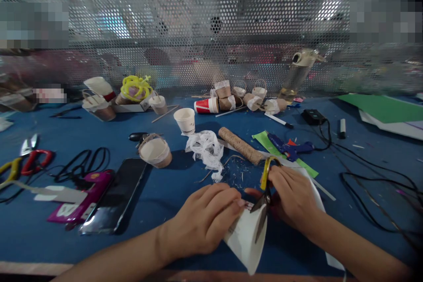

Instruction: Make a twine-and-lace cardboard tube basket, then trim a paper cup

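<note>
White paper cup (pixel 243 240) right up front, tipped over by the blue table's (pixel 158 246) near edge, and we've got the fingers of our left hand (pixel 206 218) clasped around its side. Our right hand (pixel 292 191) grips the yellow-handled scissors (pixel 265 189), blades parted at the cup's rim, while beyond we see crumpled white strips (pixel 206 147) beside the twine roll (pixel 240 145).

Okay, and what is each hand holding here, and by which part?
The left hand holds the white paper cup by its side wall; the right hand holds the scissors by their yellow handles.
</note>
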{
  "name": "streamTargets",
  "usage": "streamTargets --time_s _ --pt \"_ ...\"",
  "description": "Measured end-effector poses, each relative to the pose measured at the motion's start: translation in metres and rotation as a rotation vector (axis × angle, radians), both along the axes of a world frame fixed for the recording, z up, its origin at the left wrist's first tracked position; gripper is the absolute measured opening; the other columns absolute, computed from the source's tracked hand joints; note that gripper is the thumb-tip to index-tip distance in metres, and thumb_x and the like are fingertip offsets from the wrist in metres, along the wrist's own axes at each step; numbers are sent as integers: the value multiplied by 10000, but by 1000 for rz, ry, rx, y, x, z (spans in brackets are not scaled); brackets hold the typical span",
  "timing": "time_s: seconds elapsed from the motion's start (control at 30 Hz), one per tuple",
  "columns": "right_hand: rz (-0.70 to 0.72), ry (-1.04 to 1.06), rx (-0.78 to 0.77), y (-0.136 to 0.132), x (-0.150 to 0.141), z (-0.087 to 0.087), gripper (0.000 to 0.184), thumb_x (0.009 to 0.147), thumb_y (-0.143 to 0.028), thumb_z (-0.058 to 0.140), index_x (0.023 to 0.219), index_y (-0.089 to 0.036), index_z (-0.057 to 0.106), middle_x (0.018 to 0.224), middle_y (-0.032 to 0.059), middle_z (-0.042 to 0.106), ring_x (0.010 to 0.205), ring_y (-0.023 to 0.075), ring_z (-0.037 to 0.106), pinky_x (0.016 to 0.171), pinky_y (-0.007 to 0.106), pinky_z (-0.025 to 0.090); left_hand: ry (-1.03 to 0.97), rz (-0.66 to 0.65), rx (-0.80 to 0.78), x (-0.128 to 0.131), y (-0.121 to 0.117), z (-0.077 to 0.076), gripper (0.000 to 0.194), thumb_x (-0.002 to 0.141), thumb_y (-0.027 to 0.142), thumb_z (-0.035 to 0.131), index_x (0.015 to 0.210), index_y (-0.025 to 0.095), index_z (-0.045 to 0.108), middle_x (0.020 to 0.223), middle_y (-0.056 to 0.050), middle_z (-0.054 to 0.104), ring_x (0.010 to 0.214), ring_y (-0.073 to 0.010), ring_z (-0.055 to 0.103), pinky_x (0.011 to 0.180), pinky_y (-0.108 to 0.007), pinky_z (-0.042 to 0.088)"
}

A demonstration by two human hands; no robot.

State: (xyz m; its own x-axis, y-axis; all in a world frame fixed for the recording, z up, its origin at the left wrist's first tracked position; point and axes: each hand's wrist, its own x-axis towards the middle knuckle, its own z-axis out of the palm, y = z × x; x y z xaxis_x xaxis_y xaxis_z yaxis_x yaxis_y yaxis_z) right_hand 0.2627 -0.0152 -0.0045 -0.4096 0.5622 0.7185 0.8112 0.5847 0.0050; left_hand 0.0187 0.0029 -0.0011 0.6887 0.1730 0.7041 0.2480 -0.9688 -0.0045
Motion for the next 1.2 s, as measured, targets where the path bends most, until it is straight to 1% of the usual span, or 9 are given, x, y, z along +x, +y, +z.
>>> streamTargets --time_s 0.1,0.17,0.27,0.33,0.5,0.63,0.8,1.03,1.2 --pt "-1 1 -14 -1 4 -5 273 929 -188 573 691 -236 446 543 -25 476 483 156 412 510 295 292 -2 -7 -14 0 0 -2 182 966 74 485 1125 55 572 991 -143 713 971 -220 661 840 -376 620" --pt "-4 2 -13 -1 6 -8 293 908 -206 626 676 -233 449 542 -32 456 478 148 394 510 300 278 3 -5 -26 0 0 -4 192 949 68 514 1131 53 570 998 -143 709 969 -222 659 851 -378 614" --pt "15 -17 -19 -1 7 -8 200 941 -177 519 742 -191 526 602 30 536 540 179 456 548 311 328 12 -15 -59 1 2 -5 213 933 69 540 1142 48 570 1003 -146 702 962 -227 659 850 -370 612" --pt "35 -21 -15 0 6 -6 198 948 -150 474 765 -179 541 623 49 565 562 186 481 560 309 345 13 -28 -86 2 3 -6 216 937 78 531 1150 58 560 987 -141 699 943 -215 664 828 -353 617" --pt "-15 -9 -14 0 5 -6 284 931 -166 564 674 -227 461 544 -24 481 485 146 399 520 300 276 4 -52 -152 2 4 -6 259 926 120 547 1181 88 513 1003 -142 691 913 -208 675 776 -339 621" --pt "-34 -42 -22 0 7 -9 246 938 -138 472 706 -215 503 577 6 522 522 162 425 536 298 297 12 -30 -168 2 5 -9 306 927 163 554 1217 92 484 1020 -151 681 930 -224 674 771 -347 616" --pt "-40 -46 -29 0 9 -9 326 954 -94 432 656 -217 487 527 -15 482 482 151 388 524 298 281 37 -101 -261 3 7 -11 372 932 241 572 1251 94 451 1040 -165 665 928 -236 670 757 -341 611" --pt "-34 -90 -74 2 9 -11 266 918 -74 427 712 -190 549 578 9 552 520 160 466 543 299 306 96 -165 -408 1 10 -12 537 923 353 636 1324 98 385 1122 -185 654 1061 -256 657 881 -352 593" --pt "-47 -97 -88 3 11 -12 264 895 -62 433 697 -197 545 554 -4 540 482 157 441 516 304 273 154 -183 -531 -1 11 -11 588 866 343 699 1313 131 381 1118 -157 652 996 -251 671 826 -347 590"
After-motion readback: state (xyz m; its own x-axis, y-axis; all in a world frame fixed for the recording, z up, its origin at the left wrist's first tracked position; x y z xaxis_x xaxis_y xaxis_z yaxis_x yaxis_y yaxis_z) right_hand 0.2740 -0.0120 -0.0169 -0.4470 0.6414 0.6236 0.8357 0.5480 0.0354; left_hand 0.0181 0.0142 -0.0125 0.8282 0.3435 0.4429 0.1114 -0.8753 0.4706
